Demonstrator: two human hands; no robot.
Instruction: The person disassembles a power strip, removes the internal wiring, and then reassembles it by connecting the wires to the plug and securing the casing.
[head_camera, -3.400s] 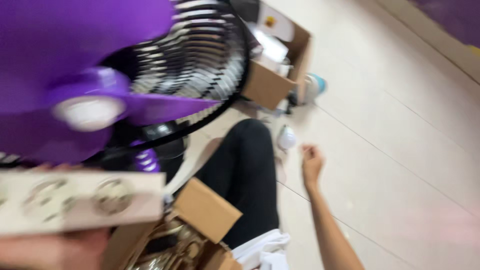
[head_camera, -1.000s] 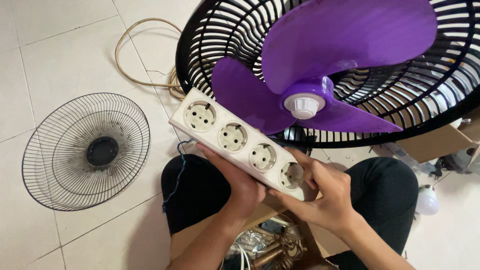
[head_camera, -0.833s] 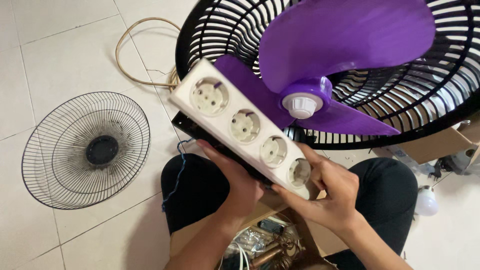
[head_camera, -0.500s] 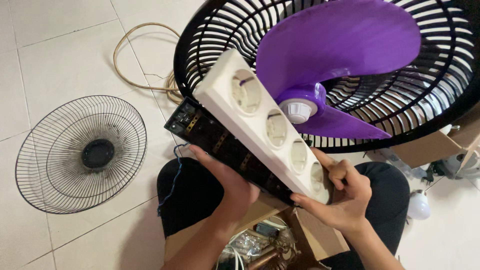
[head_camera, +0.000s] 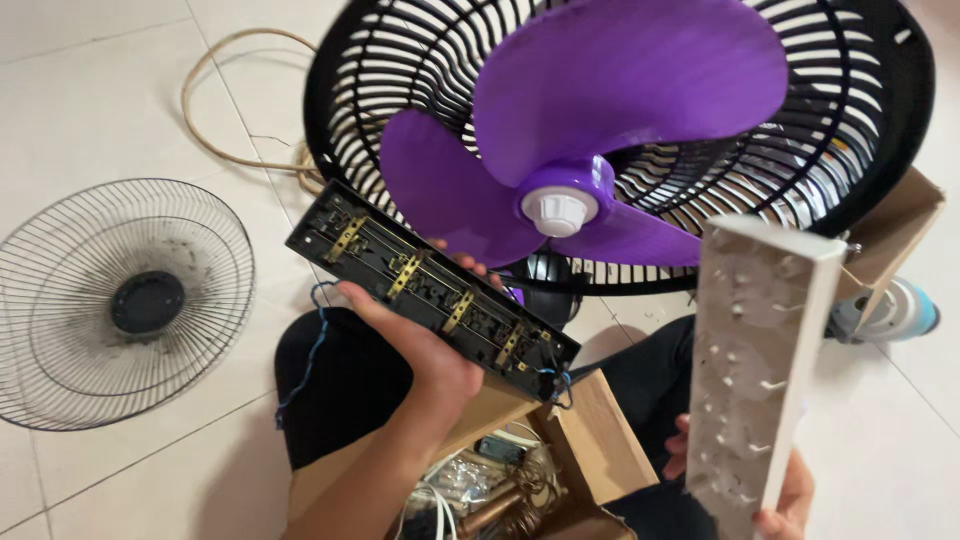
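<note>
Down below the purple three-bladed fan rotor (head_camera: 590, 140) in its black plastic rear grille (head_camera: 400, 70), an open brown cardboard box (head_camera: 590, 440) sits between the person's knees; inside it lie tangled white wires and some copper-coloured metal parts (head_camera: 490, 495), too jumbled to tell apart. Just under the rotor, the left hand (head_camera: 420, 350) reaches up from the box side, palm up, fingers wrapped around the black base half of a power strip (head_camera: 430, 290), whose brass contact strips face up. A thin blue wire (head_camera: 310, 340) hangs from its near end. Right of the rotor, the right hand (head_camera: 780, 500) grips the lower end of the white plastic strip cover (head_camera: 760, 360), held upright with its inner side showing. Left of the fan, a round wire front guard (head_camera: 120, 300) lies flat on the tiled floor (head_camera: 100, 100).
</note>
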